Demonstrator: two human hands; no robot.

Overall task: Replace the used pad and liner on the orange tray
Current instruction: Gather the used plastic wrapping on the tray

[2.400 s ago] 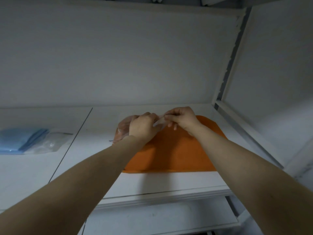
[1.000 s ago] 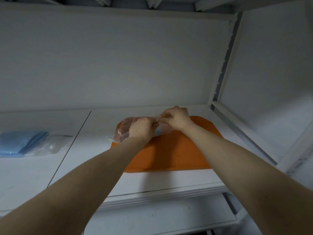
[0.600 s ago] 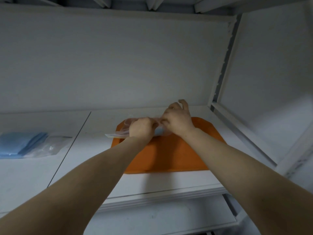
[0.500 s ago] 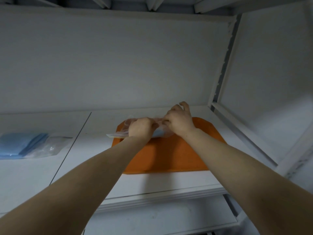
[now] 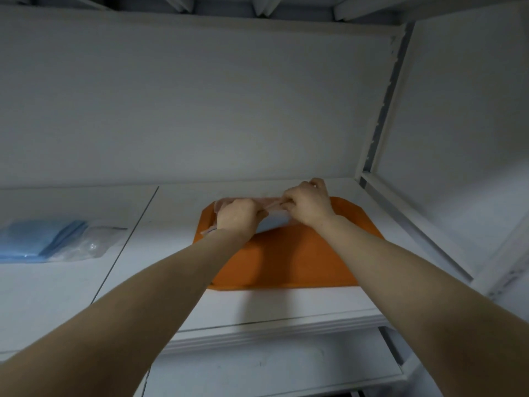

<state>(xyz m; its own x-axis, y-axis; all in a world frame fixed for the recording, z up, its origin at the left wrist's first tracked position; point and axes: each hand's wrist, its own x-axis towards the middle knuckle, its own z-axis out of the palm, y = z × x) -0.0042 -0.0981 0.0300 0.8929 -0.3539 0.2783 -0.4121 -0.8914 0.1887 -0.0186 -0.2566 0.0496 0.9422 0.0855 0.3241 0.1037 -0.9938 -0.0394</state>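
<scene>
Both hands' fingers pinch clear liner (image 5: 246, 202) w/ bluish pad (image 5: 273, 222) inside, at orange tray (image 5: 286, 259) 12 o'clock edge; long axis 9-to-3; left hand (image 5: 237, 217) nearer, right hand (image 5: 307, 203) beside.

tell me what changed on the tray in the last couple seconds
The clear liner has been drawn out flatter along the orange tray's far edge, with both hands, left hand and right hand, pinching it throughout. The tray and blue pad packet stayed put.

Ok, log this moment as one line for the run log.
step: handling clear liner at tray's far end | left hand: gripping liner | right hand: gripping liner | tray: on shelf | blue pack: untouched, left
</scene>
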